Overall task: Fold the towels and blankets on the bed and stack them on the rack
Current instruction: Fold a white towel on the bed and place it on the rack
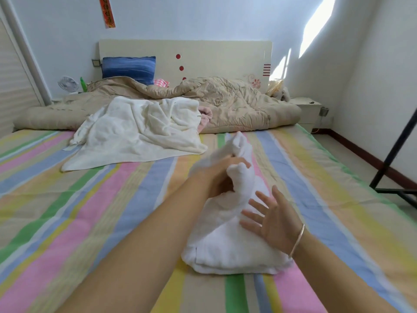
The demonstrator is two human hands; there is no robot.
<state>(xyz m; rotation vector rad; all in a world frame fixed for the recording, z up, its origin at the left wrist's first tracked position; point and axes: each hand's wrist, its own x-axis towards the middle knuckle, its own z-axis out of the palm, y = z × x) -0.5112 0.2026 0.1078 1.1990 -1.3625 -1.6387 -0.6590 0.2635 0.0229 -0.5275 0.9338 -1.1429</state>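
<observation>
**linen_lurker:** where's the towel right now, and how have you got hold of it?

**me:** The small white towel (225,249) is on the bed (67,199), on my side of the beige quilt (237,102) and well apart from it, out on the striped sheet. Its end away from the quilt lies in flat layers. The end toward the quilt is bunched up in my left hand (222,175), fingers curled round the wad and holding it up off the sheet. My right hand (270,219) is spread wide, palm toward the towel, holding nothing (can't tell if the fingertips actually touch it, it's blurry there).

**linen_lurker:** tricky to handle?

**me:** Nah. I'd guess it's light and totally floppy, and being terry it shouldn't slip. Nothing to break either. Trouble is it has zero stiffness, so a fistful like mine just makes a lump. Better to take the loose end by its two corners and lay it over flat.

The big cream blanket (135,132), rumpled against the quilt's near edge, looks heavier and saggier. I'd grab that one along a hem, hands wide. A pink cloth (206,116) pokes out right against the quilt too. The black rack (394,154) stands on the floor, right of the quilt and nearer me.
</observation>
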